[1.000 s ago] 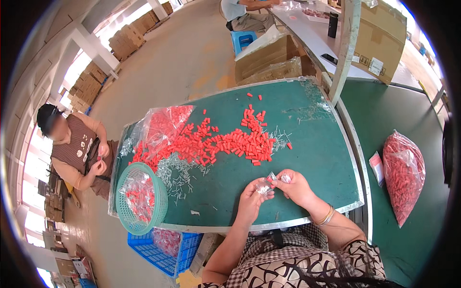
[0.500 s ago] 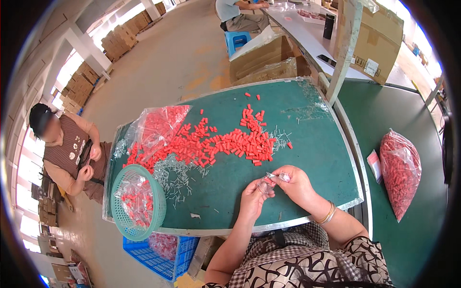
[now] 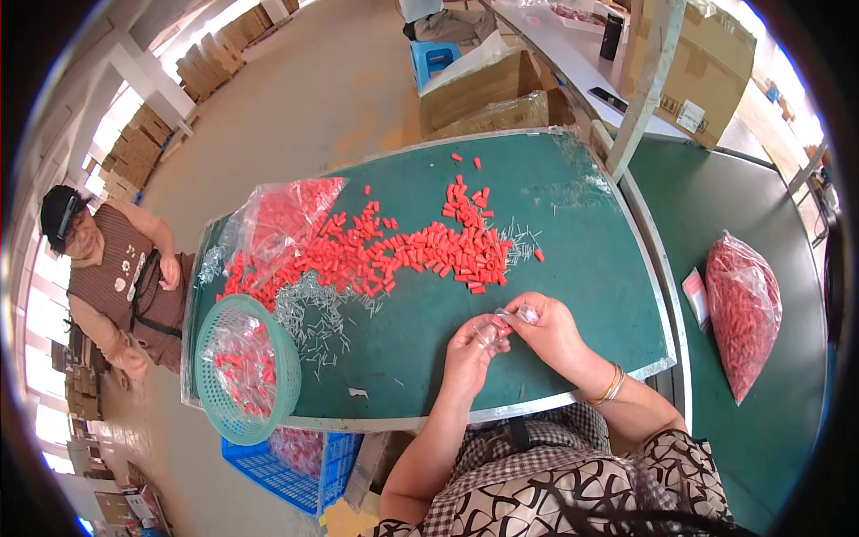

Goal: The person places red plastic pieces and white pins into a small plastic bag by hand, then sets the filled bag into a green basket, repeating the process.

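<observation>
Over the green table's [image 3: 595, 309] near side, I see the left hand [image 3: 465, 356] gripping a small clear plastic bag [image 3: 487, 335] showing red and the right hand [image 3: 552, 334] pinching crumpled clear film [image 3: 529, 314], and I judge slick plastic under a loose pinch could slip, dropping it near the red plugs [image 3: 452, 251] beyond.

Head view: left fisheye of a head-worn pair, facing steeply down and forward from above the wearer's torso [image 3: 555, 474]. Left hand [image 3: 469, 352] and right hand [image 3: 549, 335] near; green tabletop [image 3: 586, 259] mid-frame; floor [image 3: 268, 125] beyond.
</observation>
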The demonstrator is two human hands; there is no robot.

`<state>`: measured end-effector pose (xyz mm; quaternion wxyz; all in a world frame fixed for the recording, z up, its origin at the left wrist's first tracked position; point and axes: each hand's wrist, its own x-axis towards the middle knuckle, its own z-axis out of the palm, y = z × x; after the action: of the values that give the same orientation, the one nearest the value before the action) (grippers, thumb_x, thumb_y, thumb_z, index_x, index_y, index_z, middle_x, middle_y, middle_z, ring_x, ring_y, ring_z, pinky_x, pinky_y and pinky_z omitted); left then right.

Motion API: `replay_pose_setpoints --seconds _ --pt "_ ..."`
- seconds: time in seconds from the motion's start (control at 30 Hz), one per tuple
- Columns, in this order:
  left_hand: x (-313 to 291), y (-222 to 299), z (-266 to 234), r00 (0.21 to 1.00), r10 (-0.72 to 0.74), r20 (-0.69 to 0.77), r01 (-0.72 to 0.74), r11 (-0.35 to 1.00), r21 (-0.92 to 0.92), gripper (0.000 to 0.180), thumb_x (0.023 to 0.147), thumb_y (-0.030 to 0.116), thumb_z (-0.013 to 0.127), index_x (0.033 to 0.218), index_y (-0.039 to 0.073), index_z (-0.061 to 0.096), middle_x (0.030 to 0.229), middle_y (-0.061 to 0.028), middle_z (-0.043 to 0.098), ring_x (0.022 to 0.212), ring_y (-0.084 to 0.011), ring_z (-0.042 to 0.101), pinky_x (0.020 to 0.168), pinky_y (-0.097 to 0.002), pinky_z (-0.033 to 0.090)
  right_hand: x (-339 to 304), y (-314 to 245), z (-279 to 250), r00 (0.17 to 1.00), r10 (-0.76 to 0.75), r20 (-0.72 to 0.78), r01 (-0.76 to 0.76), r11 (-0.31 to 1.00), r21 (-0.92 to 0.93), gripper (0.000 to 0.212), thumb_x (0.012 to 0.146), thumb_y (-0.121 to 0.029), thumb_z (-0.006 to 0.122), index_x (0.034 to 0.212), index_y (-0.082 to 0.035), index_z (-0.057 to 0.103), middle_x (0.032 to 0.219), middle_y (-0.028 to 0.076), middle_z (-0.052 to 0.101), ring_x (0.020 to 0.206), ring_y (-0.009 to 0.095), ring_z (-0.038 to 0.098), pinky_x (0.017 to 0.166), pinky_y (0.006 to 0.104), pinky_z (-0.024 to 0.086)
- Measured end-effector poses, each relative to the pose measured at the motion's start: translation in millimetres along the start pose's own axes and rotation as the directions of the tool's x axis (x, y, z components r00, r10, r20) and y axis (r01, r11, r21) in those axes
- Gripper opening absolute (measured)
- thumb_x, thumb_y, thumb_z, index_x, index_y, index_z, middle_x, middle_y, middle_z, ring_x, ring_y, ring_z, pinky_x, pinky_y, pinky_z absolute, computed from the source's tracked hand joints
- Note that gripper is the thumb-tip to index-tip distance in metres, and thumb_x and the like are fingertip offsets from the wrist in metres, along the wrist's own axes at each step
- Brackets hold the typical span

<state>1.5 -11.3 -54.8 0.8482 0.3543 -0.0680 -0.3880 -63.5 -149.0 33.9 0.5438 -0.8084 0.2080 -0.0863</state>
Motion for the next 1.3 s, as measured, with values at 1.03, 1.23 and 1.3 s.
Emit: replay_pose_setpoints --seconds 1.03,1.23,1.3 --pt "0.7 -8.3 2.1 0.963 0.239 -0.127 -0.213 0.958 0.191 0.023 0.088 0.007 0.061 0.109 0.004 0.055 0.096 -0.0057 0.062 0.083 -0.0126 0.06 0.073 -0.0286 0.051 -12.6 11.9 26.0 0.985 -0.125 -0.117 0.118 0.991 -0.071 0.01 0.081 -0.007 0.06 0.089 -0.001 0.057 0.075 0.014 0.062 0.069 0.028 0.062 0.062 0.0369 0.048" --pt "0.7 -5.7 4.2 0.941 0.311 -0.135 -0.25 0.906 0.343 0.024 0.089 0.012 0.061 0.11 0.003 0.054 0.097 -0.0065 0.062 0.082 -0.0118 0.06 0.071 -0.027 0.051 -4.4 11.0 20.3 0.93 -0.331 -0.163 0.285 0.925 -0.253 0.014 0.077 -0.002 0.058 0.091 -0.002 0.056 0.081 0.016 0.062 0.073 0.036 0.061 0.063 0.0421 0.048" --pt "-2.8 -0.7 12.4 0.946 0.299 -0.128 -0.246 0.915 0.321 0.026 0.089 0.013 0.06 0.112 0.002 0.054 0.097 -0.0071 0.062 0.082 -0.0125 0.061 0.071 -0.0272 0.051 -1.8 6.9 16.0 0.929 -0.339 -0.149 0.289 0.916 -0.279 0.014 0.077 -0.002 0.059 0.09 -0.002 0.056 0.08 0.016 0.062 0.073 0.036 0.06 0.064 0.0423 0.048"
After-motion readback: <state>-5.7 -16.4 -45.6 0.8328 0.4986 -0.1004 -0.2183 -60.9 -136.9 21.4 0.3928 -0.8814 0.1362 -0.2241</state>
